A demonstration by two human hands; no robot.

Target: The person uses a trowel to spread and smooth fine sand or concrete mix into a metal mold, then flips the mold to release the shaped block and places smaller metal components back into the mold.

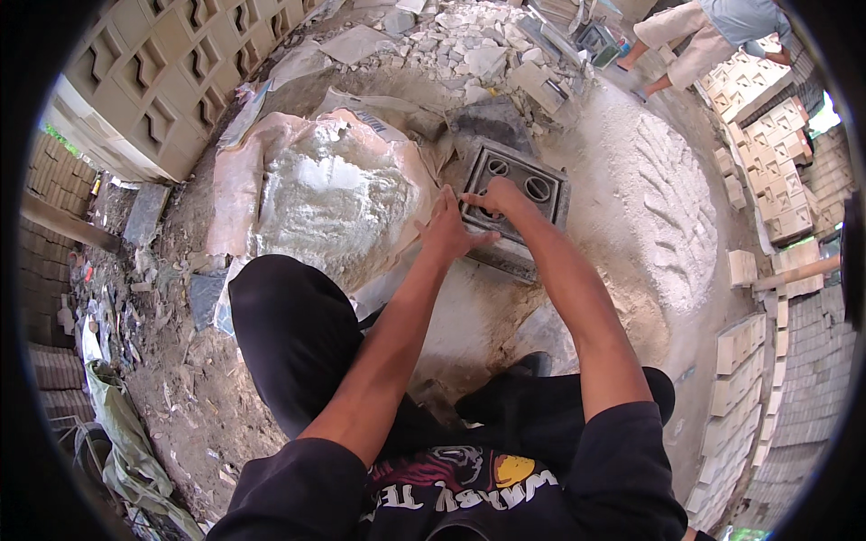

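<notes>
A square dark metal mould (559, 215) with round rings inside lies on the ground in front of me. My left hand (448, 233) is at its left edge, open, with the thumb spread toward the mould and the fingers pointing away from me. Over the mould's left part is my right hand (502, 198), its fingers curled down and one finger stretched left. What those curled fingers grip, if anything, is hidden beneath the hand. Two of the rings show beyond the right hand. Left of the mould, a heap of pale powder (329, 194) lies on opened sacking (236, 200).
Patterned blocks (167, 68) are stacked at the far left, and more blocks (776, 176) stand at the right. Broken rubble (442, 54) lies beyond the mould. Pale sand (663, 198) spreads to its right. Another person (699, 32) bends at the far right.
</notes>
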